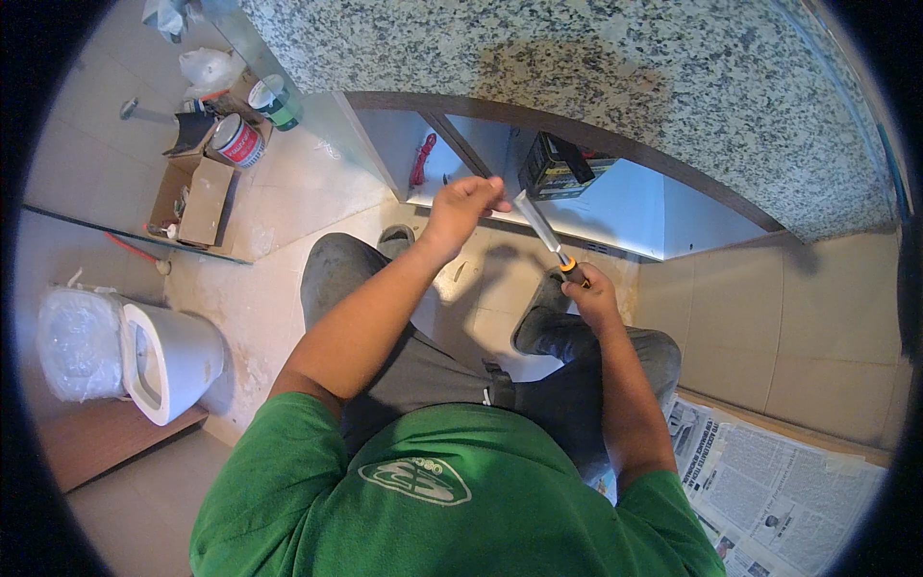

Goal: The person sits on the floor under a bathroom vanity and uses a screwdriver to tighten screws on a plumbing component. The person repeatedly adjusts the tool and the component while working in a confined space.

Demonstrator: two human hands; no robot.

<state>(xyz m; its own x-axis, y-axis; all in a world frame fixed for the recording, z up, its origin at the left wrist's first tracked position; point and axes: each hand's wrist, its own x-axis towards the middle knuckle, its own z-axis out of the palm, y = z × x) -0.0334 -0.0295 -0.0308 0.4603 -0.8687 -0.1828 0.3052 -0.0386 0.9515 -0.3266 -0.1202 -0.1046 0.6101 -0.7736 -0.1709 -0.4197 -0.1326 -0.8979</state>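
Note:
A chisel with a flat metal blade and a black and yellow handle is gripped in my right hand. Its blade slants up and to the left, in front of the open cabinet. Just left of the blade's tip is my left hand, apart from it. The left fingers are curled in toward the thumb; whether anything small sits between them is hidden.
Inside the cabinet lie a red cord bundle and a dark box. A speckled stone countertop overhangs it. Leftward stand a toilet, a cardboard box, a paint can and a glass panel edge. Newspaper lies at right.

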